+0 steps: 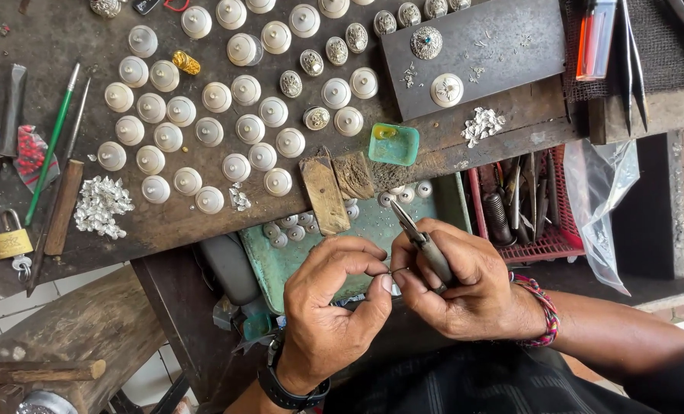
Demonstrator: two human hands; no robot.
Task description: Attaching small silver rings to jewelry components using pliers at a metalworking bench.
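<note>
Hands meet at the lower middle of the frame. The left hand, its grip pressed together, pinches a tiny thin metal piece between thumb and forefinger. The right hand is closed around a pair of slim steel pliers, whose pointed tip angles up and left; the thumb and forefinger also touch the small piece. A woven red bracelet rings the right wrist, a black watch the left.

Above, the dark, scuffed wooden surface carries rows of round, domed silver caps, smooth and pale, too many to count surely, roughly forty. Nine or so filigree-patterned ones sit toward the upper middle. Two more ornate discs rest on a flat grey metal plate. One small square teal dish lies below it. One brass padlock lies at the left edge, beside a heap of silver scraps.
</note>
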